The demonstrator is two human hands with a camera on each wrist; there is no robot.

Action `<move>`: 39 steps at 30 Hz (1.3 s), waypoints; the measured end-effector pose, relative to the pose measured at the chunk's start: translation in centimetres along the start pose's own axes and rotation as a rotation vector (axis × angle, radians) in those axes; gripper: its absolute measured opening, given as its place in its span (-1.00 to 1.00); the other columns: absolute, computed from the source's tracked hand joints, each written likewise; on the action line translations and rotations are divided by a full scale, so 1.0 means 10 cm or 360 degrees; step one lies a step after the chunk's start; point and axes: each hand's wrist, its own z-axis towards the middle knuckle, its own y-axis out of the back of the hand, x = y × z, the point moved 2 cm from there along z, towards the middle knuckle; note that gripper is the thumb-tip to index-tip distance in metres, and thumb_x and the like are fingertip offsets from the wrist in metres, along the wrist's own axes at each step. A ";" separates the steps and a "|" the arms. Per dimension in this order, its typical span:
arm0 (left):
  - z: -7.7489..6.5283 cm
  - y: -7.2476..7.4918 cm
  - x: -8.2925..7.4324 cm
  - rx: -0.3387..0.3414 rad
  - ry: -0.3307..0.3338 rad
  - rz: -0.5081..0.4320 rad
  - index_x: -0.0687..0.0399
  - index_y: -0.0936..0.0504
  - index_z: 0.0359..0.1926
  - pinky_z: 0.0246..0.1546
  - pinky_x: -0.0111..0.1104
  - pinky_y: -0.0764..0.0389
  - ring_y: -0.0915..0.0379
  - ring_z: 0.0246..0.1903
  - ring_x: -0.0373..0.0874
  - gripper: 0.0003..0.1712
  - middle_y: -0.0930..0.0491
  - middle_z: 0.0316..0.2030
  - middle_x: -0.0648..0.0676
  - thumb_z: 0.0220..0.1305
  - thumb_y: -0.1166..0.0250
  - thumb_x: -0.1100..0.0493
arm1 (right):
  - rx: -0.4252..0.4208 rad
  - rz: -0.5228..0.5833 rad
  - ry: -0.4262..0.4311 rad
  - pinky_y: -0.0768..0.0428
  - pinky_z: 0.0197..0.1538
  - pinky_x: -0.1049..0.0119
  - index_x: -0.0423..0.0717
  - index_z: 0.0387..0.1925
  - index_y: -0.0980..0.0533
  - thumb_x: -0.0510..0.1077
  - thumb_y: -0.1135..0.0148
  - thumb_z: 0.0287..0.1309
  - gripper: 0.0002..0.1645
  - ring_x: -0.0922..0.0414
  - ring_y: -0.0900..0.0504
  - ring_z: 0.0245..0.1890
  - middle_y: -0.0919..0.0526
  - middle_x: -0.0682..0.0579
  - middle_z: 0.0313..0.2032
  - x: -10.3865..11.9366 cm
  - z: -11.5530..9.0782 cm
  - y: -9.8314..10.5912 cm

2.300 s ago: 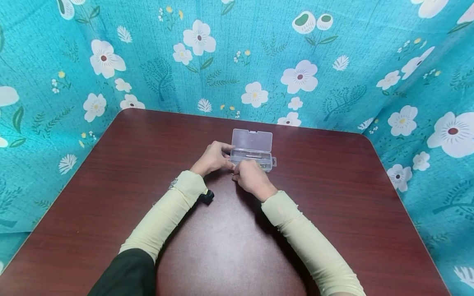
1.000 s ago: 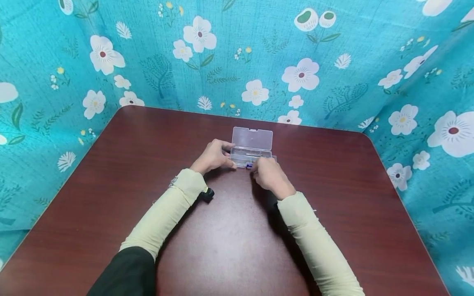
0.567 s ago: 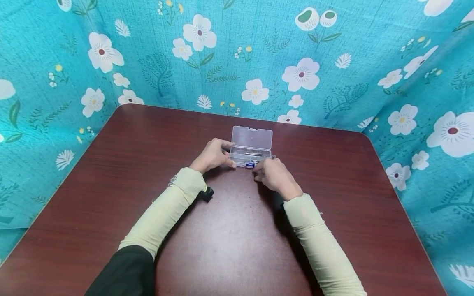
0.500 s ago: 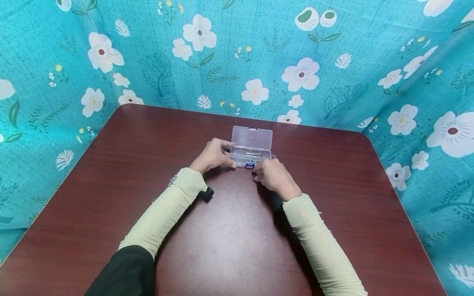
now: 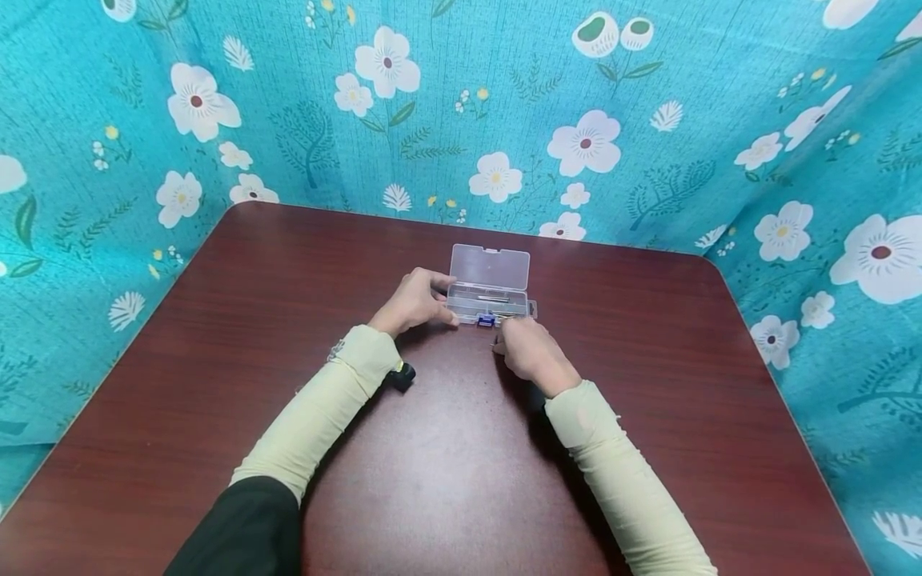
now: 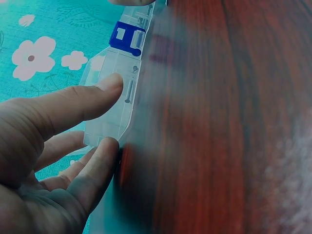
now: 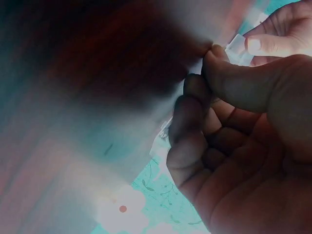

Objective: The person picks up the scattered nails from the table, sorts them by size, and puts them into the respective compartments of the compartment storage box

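A clear plastic case [image 5: 487, 292] lies on the table with its lid [image 5: 490, 267] raised at the back. Thin metal rods [image 5: 494, 299] lie in its compartments, and a blue latch [image 6: 127, 38] is on its front. My left hand [image 5: 415, 300] grips the case's left end, thumb on the front wall and fingers round the end. Just in front of the case's right half is my right hand [image 5: 531, 348], its fingers curled and thumb and index fingertips together close over the table. I cannot tell whether a small item is between those fingertips.
The dark red wooden table [image 5: 432, 448] extends on all sides of the case. A blue flowered curtain [image 5: 432, 144] hangs behind the table's far edge. A black device [image 5: 401, 376] sits under the left wrist, by the cuff.
My right hand has moved to the right along the case's front, uncovering the blue latch, and has lately dropped slightly toward me. My left hand keeps its hold on the case.
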 end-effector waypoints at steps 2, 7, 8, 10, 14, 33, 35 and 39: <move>0.00 0.00 0.01 0.0004 -0.0001 0.0003 0.14 -0.59 0.27 -0.31 -0.33 -0.61 -0.55 -0.11 -0.07 -0.10 -0.58 0.15 0.11 -0.22 -0.68 0.36 | 0.0007 -0.0031 0.0024 -0.45 -0.44 0.18 0.00 -0.73 -0.36 -0.31 -0.25 0.25 -0.54 0.11 -0.33 -0.56 -0.36 0.10 -0.64 0.02 -0.01 0.00; 0.00 0.00 0.01 0.0004 -0.0015 0.0009 0.15 -0.59 0.28 -0.31 -0.33 -0.61 -0.55 -0.12 -0.07 -0.09 -0.59 0.13 0.11 -0.22 -0.68 0.36 | -0.0039 0.0114 0.0006 -0.49 -0.39 0.17 -0.07 -0.54 -0.44 -0.29 -0.23 0.30 -0.72 0.11 -0.42 -0.50 -0.46 0.08 -0.55 0.02 -0.03 0.00; 0.00 0.00 0.01 0.0002 -0.0019 0.0010 0.15 -0.59 0.28 -0.30 -0.33 -0.61 -0.56 -0.12 -0.08 -0.09 -0.59 0.13 0.11 -0.22 -0.68 0.36 | -0.0050 0.0159 -0.0001 -0.51 -0.36 0.17 -0.08 -0.48 -0.48 -0.27 -0.24 0.31 -0.78 0.11 -0.45 -0.48 -0.50 0.07 -0.51 0.02 -0.03 0.00; 0.00 0.01 0.01 0.0000 -0.0021 0.0014 0.15 -0.58 0.28 -0.30 -0.33 -0.61 -0.56 -0.12 -0.07 -0.09 -0.59 0.13 0.11 -0.22 -0.68 0.36 | -0.0069 0.0243 -0.0022 -0.52 -0.30 0.18 -0.09 -0.38 -0.51 -0.24 -0.26 0.32 -0.86 0.10 -0.50 -0.44 -0.55 0.06 -0.45 0.02 -0.03 0.02; 0.01 0.00 0.01 0.0002 -0.0013 0.0015 0.15 -0.58 0.29 -0.30 -0.34 -0.61 -0.55 -0.12 -0.07 -0.08 -0.59 0.13 0.11 -0.22 -0.68 0.35 | -0.0117 0.0353 -0.0036 -0.50 -0.31 0.22 -0.11 -0.38 -0.57 -0.32 -0.20 0.32 -0.85 0.10 -0.47 -0.44 -0.57 0.07 -0.43 0.00 -0.02 0.06; 0.01 0.00 0.00 -0.0019 0.0039 -0.0013 0.14 -0.58 0.28 -0.32 -0.35 -0.61 -0.58 -0.16 -0.08 -0.07 -0.64 -0.01 0.12 -0.24 -0.69 0.37 | -0.0378 0.0476 -0.0039 -0.47 -0.33 0.23 -0.20 -0.44 -0.66 -0.28 -0.17 0.39 -0.73 0.08 -0.45 -0.48 -0.49 0.05 -0.57 0.10 0.26 0.19; 0.01 0.00 0.00 -0.0013 0.0044 -0.0012 0.14 -0.58 0.29 -0.32 -0.35 -0.61 -0.57 -0.16 -0.07 -0.07 -0.64 -0.01 0.11 -0.24 -0.69 0.37 | -0.0362 0.0478 -0.0073 -0.46 -0.36 0.23 -0.19 -0.44 -0.66 -0.25 -0.17 0.41 -0.72 0.08 -0.45 -0.50 -0.49 0.05 -0.57 0.11 0.30 0.19; 0.01 0.00 0.00 -0.0031 0.0053 -0.0016 0.13 -0.60 0.27 -0.33 -0.34 -0.61 -0.57 -0.16 -0.07 -0.07 -0.64 -0.03 0.11 -0.27 -0.70 0.38 | -0.0356 0.0436 -0.0140 -0.47 -0.39 0.21 -0.14 -0.43 -0.69 -0.21 -0.18 0.41 -0.72 0.08 -0.47 -0.48 -0.54 0.04 -0.53 0.13 0.38 0.19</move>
